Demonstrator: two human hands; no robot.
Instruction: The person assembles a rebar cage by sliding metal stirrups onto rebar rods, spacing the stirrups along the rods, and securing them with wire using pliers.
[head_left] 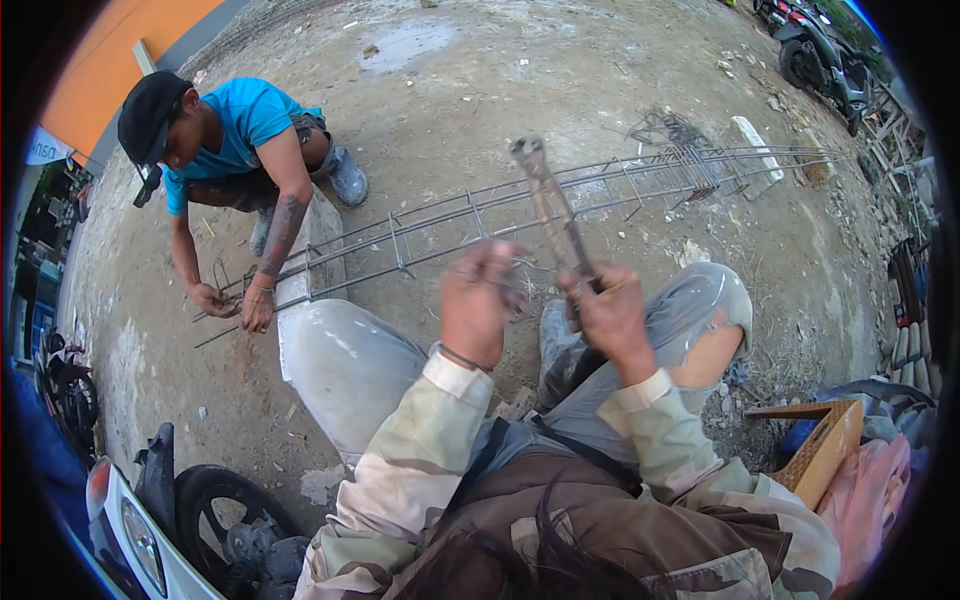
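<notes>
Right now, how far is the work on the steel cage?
Done: the long steel cage already has rings along it. In hand: the right hand holds pincers; the left hand is blurred. Left: a co-worker's hands work at the far end.

rusty pincers (552, 205) upright, jaws up, above long rebar cage (560, 200).

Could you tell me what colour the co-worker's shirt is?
The co-worker's shirt is bright blue, seen in the head view.
</notes>
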